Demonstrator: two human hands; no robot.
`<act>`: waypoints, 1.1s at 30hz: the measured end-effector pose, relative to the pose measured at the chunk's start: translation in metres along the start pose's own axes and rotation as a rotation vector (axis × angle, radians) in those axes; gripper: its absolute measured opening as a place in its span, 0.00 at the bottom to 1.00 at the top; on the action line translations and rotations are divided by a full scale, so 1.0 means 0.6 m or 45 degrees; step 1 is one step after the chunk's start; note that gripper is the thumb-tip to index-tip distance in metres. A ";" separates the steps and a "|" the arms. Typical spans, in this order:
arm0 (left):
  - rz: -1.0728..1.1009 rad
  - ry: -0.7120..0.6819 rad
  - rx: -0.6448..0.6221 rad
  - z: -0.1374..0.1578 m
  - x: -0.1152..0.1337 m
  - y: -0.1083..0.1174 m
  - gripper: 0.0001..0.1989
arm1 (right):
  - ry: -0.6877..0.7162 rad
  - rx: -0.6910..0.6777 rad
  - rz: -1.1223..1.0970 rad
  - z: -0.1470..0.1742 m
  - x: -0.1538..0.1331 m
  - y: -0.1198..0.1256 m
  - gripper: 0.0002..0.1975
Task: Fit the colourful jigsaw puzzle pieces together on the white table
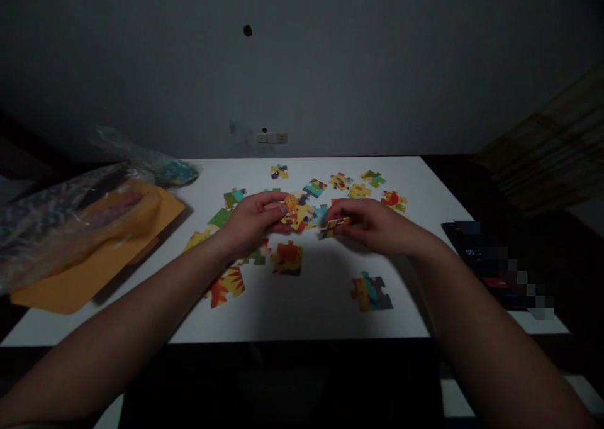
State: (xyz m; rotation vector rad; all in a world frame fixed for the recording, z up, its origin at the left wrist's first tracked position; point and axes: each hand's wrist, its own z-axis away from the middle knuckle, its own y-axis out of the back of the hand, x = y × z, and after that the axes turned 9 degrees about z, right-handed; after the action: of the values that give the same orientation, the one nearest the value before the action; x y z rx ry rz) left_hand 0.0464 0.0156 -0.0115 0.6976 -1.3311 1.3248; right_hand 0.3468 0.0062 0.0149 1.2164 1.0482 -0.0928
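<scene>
Colourful jigsaw pieces lie scattered over a white table (306, 309). My left hand (252, 221) pinches a joined cluster of yellow and orange pieces (298, 214) at the table's middle. My right hand (372, 224) holds a small single piece (334, 226) just right of that cluster, almost touching it. Loose pieces lie around the hands: an orange one (287, 258) below them, a red-and-yellow one (226, 285) by my left forearm, a yellow-and-grey pair (372, 292) at the front right. My forearms hide part of the table.
A crumpled clear plastic bag (61, 218) rests on an orange envelope (94, 259) at the table's left edge. A dark box (491, 265) sits at the right edge. Several more pieces (359, 190) lie toward the far side. A grey wall stands behind.
</scene>
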 end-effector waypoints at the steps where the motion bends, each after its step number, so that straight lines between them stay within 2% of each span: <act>1: 0.052 -0.001 0.014 -0.001 -0.002 0.000 0.14 | -0.001 0.041 -0.040 -0.002 0.001 -0.005 0.11; 5: 0.131 0.007 -0.027 -0.001 -0.006 0.000 0.16 | -0.116 0.121 -0.211 -0.011 0.003 -0.034 0.16; 9: 0.152 -0.013 -0.084 0.002 -0.006 -0.002 0.25 | -0.199 0.190 -0.449 -0.020 0.003 -0.059 0.24; 14: 0.141 -0.068 -0.133 0.009 -0.009 -0.010 0.36 | -0.121 0.268 -0.502 -0.027 -0.006 -0.070 0.20; 16: 0.129 -0.040 -0.177 0.010 -0.011 -0.012 0.32 | -0.113 0.308 -0.453 -0.027 -0.011 -0.069 0.19; 18: 0.096 -0.029 -0.187 0.011 -0.011 -0.014 0.22 | -0.119 0.341 -0.413 -0.027 -0.015 -0.067 0.20; 21: 0.015 -0.058 -0.129 0.013 -0.009 -0.014 0.11 | -0.152 0.359 -0.435 -0.026 -0.015 -0.066 0.22; 26: 0.092 -0.093 0.065 0.010 -0.004 -0.013 0.15 | -0.183 0.399 -0.514 -0.027 -0.008 -0.065 0.26; 33: 0.120 -0.120 0.055 0.003 -0.009 -0.008 0.22 | -0.216 0.430 -0.497 -0.026 0.001 -0.061 0.24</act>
State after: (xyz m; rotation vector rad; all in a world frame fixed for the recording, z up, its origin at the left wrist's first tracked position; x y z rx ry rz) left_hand 0.0518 0.0112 -0.0146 0.7425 -1.4293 1.4146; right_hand 0.3166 0.0042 -0.0114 1.2622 1.1371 -0.6877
